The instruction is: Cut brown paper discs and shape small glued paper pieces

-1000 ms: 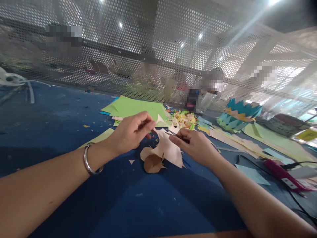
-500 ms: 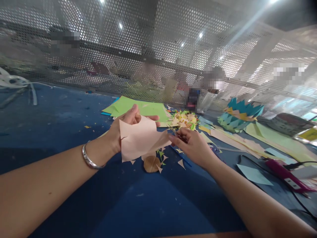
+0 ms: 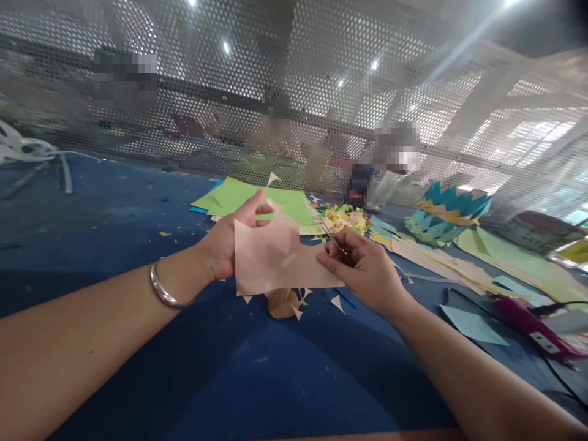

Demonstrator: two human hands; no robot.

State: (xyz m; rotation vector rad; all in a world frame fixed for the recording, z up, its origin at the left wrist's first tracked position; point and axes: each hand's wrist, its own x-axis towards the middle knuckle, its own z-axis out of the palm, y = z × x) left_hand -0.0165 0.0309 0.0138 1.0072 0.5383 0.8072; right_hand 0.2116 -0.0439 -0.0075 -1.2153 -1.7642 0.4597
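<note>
A sheet of pale pink paper (image 3: 271, 257) with a curved notch in its top edge spans both hands. My left hand (image 3: 236, 233) holds its left part, thumb up and some fingers hidden behind the sheet. My right hand (image 3: 367, 269) is closed round small scissors (image 3: 331, 234), their thin blades pointing up and left, while its thumb and fingers pinch the sheet's right end. Just above my left thumb a small pink paper scrap (image 3: 273, 178) appears in the air. Below the sheet, a round brown disc (image 3: 283, 304) lies among pink and green scraps on the blue table (image 3: 220, 380).
Green paper sheets (image 3: 252, 199) lie behind my hands, beside a pile of coloured clippings (image 3: 344, 217). A teal zigzag paper crown (image 3: 448, 214), paper strips (image 3: 427, 257) and a magenta power strip (image 3: 535, 324) with cables occupy the right. A perforated metal screen (image 3: 197, 116) stands behind.
The pink sheet has shifted right and spread out between my hands. A small scrap now shows in the air above my left hand. My left fingers have drawn back behind the sheet.
</note>
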